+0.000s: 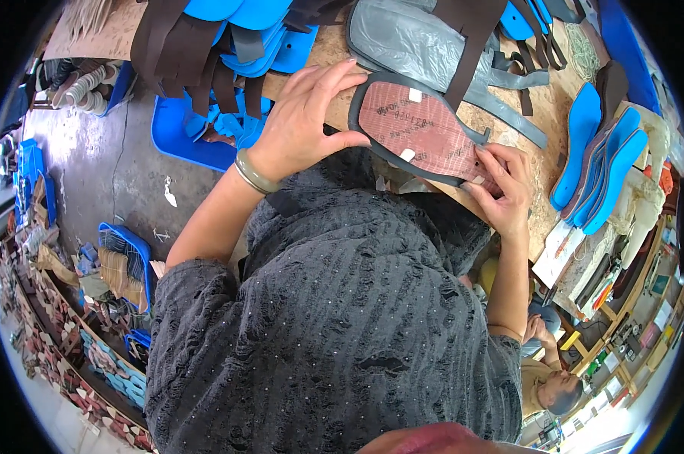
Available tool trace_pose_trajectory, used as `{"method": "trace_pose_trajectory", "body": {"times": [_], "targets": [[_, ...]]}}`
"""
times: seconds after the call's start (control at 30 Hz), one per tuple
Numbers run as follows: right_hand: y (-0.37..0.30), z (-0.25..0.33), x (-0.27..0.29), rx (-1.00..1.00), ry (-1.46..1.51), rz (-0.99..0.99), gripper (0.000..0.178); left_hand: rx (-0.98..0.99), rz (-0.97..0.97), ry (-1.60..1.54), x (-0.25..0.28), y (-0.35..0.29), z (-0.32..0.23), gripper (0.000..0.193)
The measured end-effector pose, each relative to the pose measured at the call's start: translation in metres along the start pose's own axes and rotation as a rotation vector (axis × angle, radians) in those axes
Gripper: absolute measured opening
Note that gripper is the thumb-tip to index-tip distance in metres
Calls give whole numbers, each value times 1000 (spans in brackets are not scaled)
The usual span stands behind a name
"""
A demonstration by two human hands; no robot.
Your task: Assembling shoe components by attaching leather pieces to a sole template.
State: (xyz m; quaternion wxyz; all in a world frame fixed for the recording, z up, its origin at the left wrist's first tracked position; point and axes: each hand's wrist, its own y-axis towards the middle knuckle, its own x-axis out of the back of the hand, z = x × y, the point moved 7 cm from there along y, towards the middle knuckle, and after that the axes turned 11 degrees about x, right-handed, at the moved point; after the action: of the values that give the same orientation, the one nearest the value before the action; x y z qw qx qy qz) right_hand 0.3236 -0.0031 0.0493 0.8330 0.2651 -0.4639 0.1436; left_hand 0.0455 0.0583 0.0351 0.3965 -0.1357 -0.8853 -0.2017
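A sole-shaped insole (406,125) lies across the near edge of the workbench, with a reddish-brown fibre face up. It has a dark grey rim, small white patches and dark printed marks. My left hand (302,113) spans its left end, fingertips at the far edge and thumb at the near edge. At the other end, the thumb and fingers of my right hand (504,185) pinch the insole. A narrow dark grey tab sticks up beside the right fingers. Behind the insole lies a stack of grey, shiny sole-shaped pieces (410,49) with straps.
Blue soles with dark brown straps (255,57) pile at the back left, above a blue bin (183,136). More blue soles (603,166) stand at the right of the wooden bench (538,136). Another person (550,386) sits at lower right. Filled crates (126,265) stand on the left floor.
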Motion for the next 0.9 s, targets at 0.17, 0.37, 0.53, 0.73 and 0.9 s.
{"method": "trace_pose_trajectory", "body": {"times": [0.17,0.37,0.53,0.73,0.9], "targets": [[0,-1,1,17,3,-30,58,43,-28,-84,0,-3,5,106],[-5,-3,4,33,-9,-48,56,-211,12,-197,-4,24,-37,102],[-3,-3,4,37,15,-33,53,-384,313,-168,-41,48,-73,84],[-31,-18,32,-104,113,-148,61,-378,340,-185,-48,51,-80,63],[-61,-38,30,-212,140,-167,58,-380,329,-161,-51,54,-85,60]]}}
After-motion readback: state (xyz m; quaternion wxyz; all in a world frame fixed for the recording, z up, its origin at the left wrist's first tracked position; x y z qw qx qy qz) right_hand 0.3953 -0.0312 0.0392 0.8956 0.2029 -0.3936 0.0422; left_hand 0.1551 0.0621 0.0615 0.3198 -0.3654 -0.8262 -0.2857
